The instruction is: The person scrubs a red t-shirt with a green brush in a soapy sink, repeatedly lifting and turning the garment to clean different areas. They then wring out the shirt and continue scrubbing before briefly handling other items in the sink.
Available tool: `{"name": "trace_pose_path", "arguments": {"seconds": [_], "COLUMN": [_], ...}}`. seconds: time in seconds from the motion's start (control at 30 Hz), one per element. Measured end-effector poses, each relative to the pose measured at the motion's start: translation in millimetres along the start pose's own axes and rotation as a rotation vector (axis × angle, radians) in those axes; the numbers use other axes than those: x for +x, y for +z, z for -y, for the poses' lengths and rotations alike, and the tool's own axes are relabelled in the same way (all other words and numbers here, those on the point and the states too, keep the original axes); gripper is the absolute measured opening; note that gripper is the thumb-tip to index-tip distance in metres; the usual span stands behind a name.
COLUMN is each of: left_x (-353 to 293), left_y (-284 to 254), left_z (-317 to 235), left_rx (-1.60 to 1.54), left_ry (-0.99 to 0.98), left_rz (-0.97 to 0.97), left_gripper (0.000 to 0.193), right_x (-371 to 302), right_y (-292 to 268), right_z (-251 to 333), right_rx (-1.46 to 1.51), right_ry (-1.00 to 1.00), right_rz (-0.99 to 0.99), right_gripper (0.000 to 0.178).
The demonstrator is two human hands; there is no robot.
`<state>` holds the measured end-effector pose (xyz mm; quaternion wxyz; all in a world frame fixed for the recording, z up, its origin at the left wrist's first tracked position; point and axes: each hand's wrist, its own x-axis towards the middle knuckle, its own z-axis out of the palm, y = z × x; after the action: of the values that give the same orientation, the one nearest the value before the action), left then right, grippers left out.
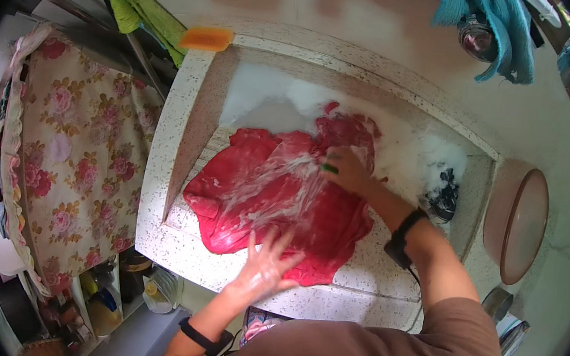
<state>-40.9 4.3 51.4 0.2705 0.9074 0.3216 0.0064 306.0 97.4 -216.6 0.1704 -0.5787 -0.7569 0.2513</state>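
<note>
A soaked red garment [283,192], streaked with white suds, lies spread over the slab of a speckled stone wash basin [193,122]. My left hand [265,267] rests flat on its near edge with the fingers spread, wet and soapy. Higher up, on the far part of the cloth, my right hand [349,171] is curled closed. A bit of a small green object [330,168] shows at its fingers; most of it is hidden, and its kind cannot be made out. White foam [260,91] and cloudy water lie along the basin's far side.
An orange object [207,38] sits on the basin's far left corner. Dark, foam-covered material [446,196] lies at the right inside. A round pinkish tub [525,226] leans on the right. Left hang a green towel [145,14] and a floral curtain [84,155].
</note>
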Motion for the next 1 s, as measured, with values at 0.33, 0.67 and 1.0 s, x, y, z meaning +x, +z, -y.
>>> {"name": "trace_pose_path", "arguments": {"seconds": [0.33,0.67,1.0], "left_x": [-35,-29,-27], "left_y": [13,5,5], "left_z": [14,24,33], "left_rx": [-0.012,-0.194,-0.279], "left_ry": [-0.022,-0.078,-0.068], "left_rz": [0.051,0.153,0.135], "left_gripper": [0.039,0.038,0.044], "right_x": [15,-22,22], "right_y": [-75,38,-46], "right_z": [234,100,165], "right_rx": [0.482,1.663,0.693], "right_ry": [-0.210,0.434,-0.047], "right_rz": [0.111,0.422,0.304], "right_gripper": [0.029,0.027,0.026]}}
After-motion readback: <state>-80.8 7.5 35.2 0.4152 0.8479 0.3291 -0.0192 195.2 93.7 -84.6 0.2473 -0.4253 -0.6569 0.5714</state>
